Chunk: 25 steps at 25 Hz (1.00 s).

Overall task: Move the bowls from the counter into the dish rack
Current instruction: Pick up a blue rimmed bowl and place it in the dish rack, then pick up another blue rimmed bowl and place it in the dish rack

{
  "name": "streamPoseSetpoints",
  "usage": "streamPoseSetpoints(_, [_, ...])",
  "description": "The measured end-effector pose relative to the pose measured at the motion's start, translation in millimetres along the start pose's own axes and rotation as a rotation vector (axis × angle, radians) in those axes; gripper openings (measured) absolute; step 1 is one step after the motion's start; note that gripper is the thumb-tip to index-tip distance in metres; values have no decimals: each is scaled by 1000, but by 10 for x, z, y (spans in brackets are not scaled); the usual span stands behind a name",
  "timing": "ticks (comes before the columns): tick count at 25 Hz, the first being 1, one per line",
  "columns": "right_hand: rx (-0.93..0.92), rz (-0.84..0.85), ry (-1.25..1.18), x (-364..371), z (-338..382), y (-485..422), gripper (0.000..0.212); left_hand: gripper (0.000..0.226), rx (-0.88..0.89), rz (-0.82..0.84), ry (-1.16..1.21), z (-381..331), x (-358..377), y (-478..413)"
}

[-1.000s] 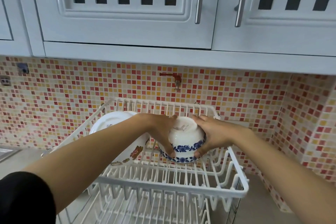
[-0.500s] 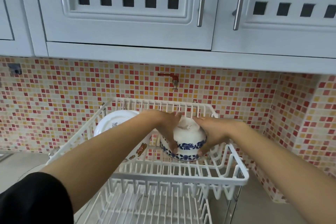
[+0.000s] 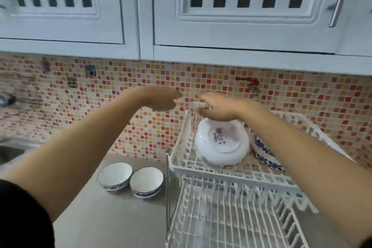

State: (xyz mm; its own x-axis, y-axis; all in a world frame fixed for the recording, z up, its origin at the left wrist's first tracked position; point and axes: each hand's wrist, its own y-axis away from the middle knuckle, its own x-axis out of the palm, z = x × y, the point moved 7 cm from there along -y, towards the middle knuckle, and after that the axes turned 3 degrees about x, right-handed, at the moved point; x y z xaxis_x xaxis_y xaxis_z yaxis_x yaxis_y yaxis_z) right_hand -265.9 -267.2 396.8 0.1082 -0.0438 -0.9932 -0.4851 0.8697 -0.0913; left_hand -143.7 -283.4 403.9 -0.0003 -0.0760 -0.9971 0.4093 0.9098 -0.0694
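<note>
Two white bowls with blue rims, one (image 3: pixel 114 177) beside the other (image 3: pixel 146 182), stand upright on the grey counter (image 3: pixel 104 217) left of the white two-tier dish rack (image 3: pixel 231 176). In the rack's upper tier a large white dish (image 3: pixel 221 143) leans on edge, and to its right a blue-patterned bowl (image 3: pixel 263 154) shows partly behind my right forearm. My left hand (image 3: pixel 161 97) hovers above the counter, empty, fingers loosely extended. My right hand (image 3: pixel 218 107) is over the rack's back left corner, empty, fingers spread.
A mosaic tile backsplash with a red tap (image 3: pixel 248 82) runs behind. White cabinets (image 3: pixel 241 6) hang low overhead. A steel sink edge (image 3: pixel 12 151) lies at the far left. The rack's lower tier (image 3: pixel 231 223) holds no dishes.
Both hands let go of the blue-patterned bowl, which now rests in the upper tier, and lifted away to the left. The view swung left, bringing two bowls on the counter into sight.
</note>
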Motion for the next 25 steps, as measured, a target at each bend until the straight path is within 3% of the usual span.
streamPoseSetpoints(3, [16,-62,-46,114,674,-511,44,46,-154,8,-14,839,106,352])
streamPoseSetpoints(8, [221,-18,-148,763,1255,-1251,38,40,-293,65,34,1792,738,682])
streamPoseSetpoints(14, [603,-5,-479,2218,1123,-1392,60,39,-306,240,155,2094,2132,677])
streamPoseSetpoints(19, [815,29,-568,3240,827,-1334,59,43,-358,330,142,2117,3192,576])
streamPoseSetpoints(23, [944,72,-719,3955,614,-1449,61,34,-478,262,450,2093,3905,406])
streamPoseSetpoints(25, [946,81,-790,4304,542,-1496,62,24,-578,292,764,2124,4225,370])
